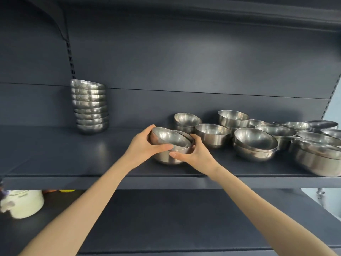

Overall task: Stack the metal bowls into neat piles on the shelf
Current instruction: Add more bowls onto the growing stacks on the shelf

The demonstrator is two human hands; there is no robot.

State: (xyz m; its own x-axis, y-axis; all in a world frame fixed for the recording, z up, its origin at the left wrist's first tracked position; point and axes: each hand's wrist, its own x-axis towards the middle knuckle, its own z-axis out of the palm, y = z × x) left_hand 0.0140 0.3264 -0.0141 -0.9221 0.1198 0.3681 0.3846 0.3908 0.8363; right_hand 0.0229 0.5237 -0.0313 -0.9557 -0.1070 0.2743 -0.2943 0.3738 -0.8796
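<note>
the left hand is gripping a tilted bowl, its fingers curling round the bowl's far left wall and its thumb lying along the near rim. this bowl is sitting slanted in the top of a small pile near the middle of the shelf, its left side lifted. the right hand is holding the pile from the right, thumb pressing on the near wall and fingers wrapping round the far right rim. both hands are touching the metal and both forearms are reaching up from the near edge.

at the far left of the shelf a tall stack of nested bowls is standing against the back panel, leaning slightly. to the right of the hands, loose bowls are crowding the shelf: a single bowl just beside the right hand, a pair behind it, a nested pair further right, and a large bowl at the right edge, with more behind. on the lower shelf at the left, a pale container is showing, blurred.
</note>
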